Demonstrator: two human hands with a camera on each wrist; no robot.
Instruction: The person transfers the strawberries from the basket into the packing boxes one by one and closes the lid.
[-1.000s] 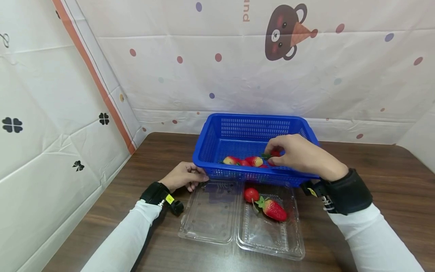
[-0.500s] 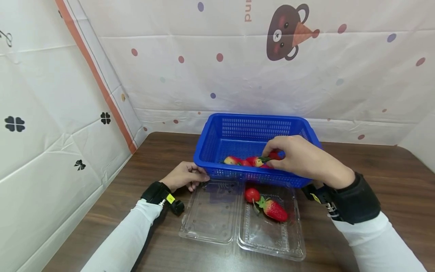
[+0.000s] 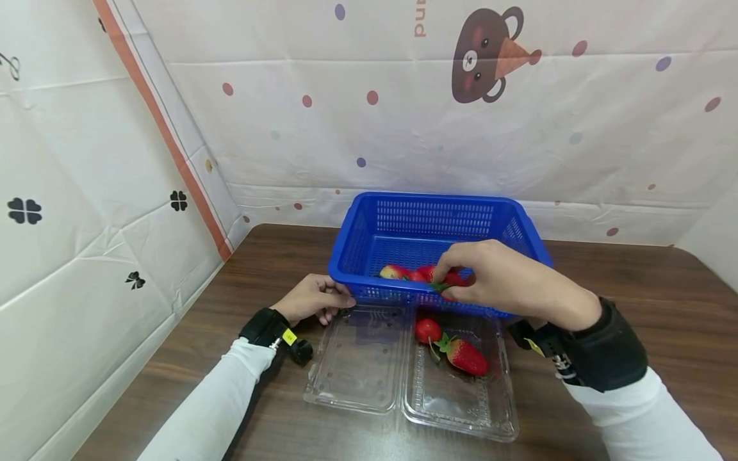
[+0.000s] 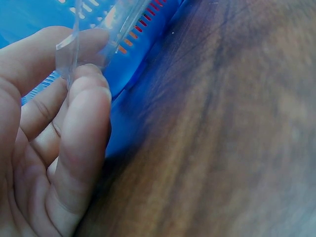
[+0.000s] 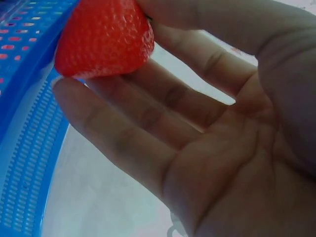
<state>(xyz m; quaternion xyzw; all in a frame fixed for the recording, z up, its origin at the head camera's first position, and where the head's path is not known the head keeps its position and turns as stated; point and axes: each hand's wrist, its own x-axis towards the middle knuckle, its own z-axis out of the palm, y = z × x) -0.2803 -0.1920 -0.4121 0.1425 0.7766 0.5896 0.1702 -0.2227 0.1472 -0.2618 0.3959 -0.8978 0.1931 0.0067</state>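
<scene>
My right hand holds a red strawberry between thumb and fingers, over the front rim of the blue plastic basket. Its green leaves show beyond the fingertips in the head view. More strawberries lie inside the basket along its front wall. At the basket's front left corner, my left hand pinches the edge of a clear plastic clamshell box, which lies unfolded. In the box's right half are a large strawberry and a small round red fruit with a stem.
Everything stands on a dark wood-grain table. A pale printed cloth hangs behind the table and along its left side. The basket's front wall rises directly behind the clamshell box.
My right hand has picked a strawberry out from the basket's right front part and brought it forward and slightly left, to the front rim. The left hand stays on the box edge.
</scene>
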